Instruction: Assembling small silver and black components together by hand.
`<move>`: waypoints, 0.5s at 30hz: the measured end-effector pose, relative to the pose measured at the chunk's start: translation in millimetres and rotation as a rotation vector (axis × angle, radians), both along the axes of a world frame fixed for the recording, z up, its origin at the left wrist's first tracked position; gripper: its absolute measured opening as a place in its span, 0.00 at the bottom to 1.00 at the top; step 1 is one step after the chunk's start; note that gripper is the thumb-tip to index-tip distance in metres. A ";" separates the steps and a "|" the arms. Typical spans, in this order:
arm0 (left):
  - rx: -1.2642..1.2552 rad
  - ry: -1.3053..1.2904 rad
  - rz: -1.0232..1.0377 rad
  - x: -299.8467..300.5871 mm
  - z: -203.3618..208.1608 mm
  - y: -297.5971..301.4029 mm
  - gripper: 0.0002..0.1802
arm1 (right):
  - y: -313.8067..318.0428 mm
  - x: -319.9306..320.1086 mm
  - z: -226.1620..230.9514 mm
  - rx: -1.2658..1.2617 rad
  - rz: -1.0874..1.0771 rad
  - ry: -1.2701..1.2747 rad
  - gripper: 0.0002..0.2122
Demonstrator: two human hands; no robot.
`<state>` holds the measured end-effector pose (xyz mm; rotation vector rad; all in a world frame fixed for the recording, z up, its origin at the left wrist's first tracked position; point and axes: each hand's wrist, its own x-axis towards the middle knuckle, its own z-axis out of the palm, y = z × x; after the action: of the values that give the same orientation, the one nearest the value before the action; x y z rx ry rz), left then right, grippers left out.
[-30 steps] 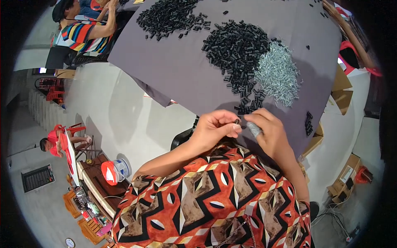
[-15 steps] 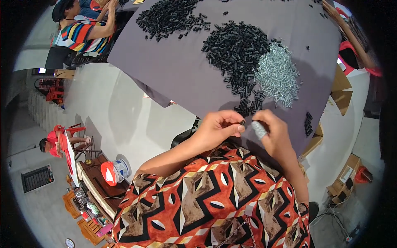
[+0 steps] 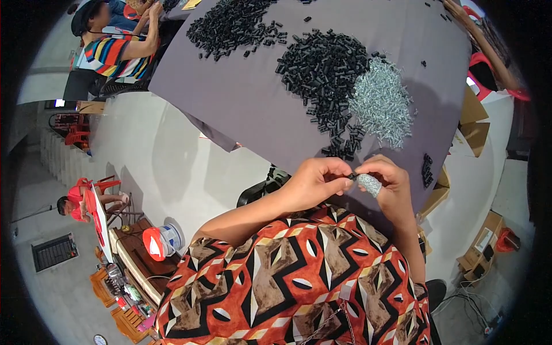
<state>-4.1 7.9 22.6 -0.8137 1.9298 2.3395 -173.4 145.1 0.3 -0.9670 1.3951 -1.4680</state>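
Observation:
Just in front of my chest, my left hand (image 3: 322, 183) pinches a small black plastic cylinder (image 3: 352, 176) between thumb and fingertips. My right hand (image 3: 392, 183) is closed too, its fingertips meeting the end of that cylinder; what they hold, if anything, is hidden. A silvery-grey wrap (image 3: 370, 184) covers a digit of my right hand, apparently the thumb. Beyond both hands, a heap of similar black cylinders (image 3: 325, 69) trails toward me on the grey-purple tablecloth (image 3: 230, 86). Against its right side lies a pile of small silvery metal pieces (image 3: 380, 100).
Another black heap (image 3: 230, 29) lies farther left. A short row of black pieces (image 3: 427, 171) sits by the right edge. One person in a striped shirt (image 3: 118, 54) works at far left, and another's arm (image 3: 483, 49) reaches in at far right. Cardboard boxes (image 3: 474, 135) stand beyond the right edge.
My hands have come together: the left moved slightly right with the black cylinder, and the right hand's fingertips now touch its end. The view has shifted a little.

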 end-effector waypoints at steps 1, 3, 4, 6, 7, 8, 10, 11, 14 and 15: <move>0.000 0.011 0.018 -1.2 0.4 1.0 0.05 | -0.7 0.8 0.9 -0.013 -0.006 -0.027 0.09; -0.002 0.021 0.040 -1.0 0.7 0.6 0.05 | -1.6 2.3 1.4 -0.028 -0.009 -0.055 0.09; -0.009 0.009 0.004 -0.5 -0.1 -1.5 0.05 | -1.6 3.2 0.8 -0.047 -0.026 -0.080 0.09; -0.015 -0.003 -0.035 -1.3 -0.7 -4.0 0.06 | -0.8 4.1 0.1 -0.065 -0.044 -0.105 0.09; -0.029 -0.024 -0.053 -2.1 -0.6 -4.7 0.06 | -0.2 4.2 -0.1 -0.082 -0.057 -0.132 0.09; -0.045 -0.044 -0.070 -2.4 -0.4 -4.8 0.06 | -0.2 4.4 -0.3 -0.101 -0.067 -0.159 0.10; -0.039 0.000 -0.030 -2.4 -5.2 -0.2 0.06 | -1.6 4.8 -2.7 -0.104 -0.050 -0.138 0.09; -0.031 0.045 0.008 -2.6 -7.1 1.3 0.06 | -2.0 4.7 -3.5 -0.107 -0.035 -0.115 0.09; 0.030 0.001 -0.006 -4.6 -3.8 0.7 0.07 | -1.7 4.8 -2.6 -0.090 -0.049 -0.103 0.09; 0.030 0.001 -0.005 -4.9 -3.3 0.4 0.07 | -1.3 4.4 -2.7 -0.089 -0.049 -0.104 0.09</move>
<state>-8.9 8.4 19.3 -0.8049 1.8896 2.3607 -169.0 143.8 -2.5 -0.9044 1.2955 -1.6054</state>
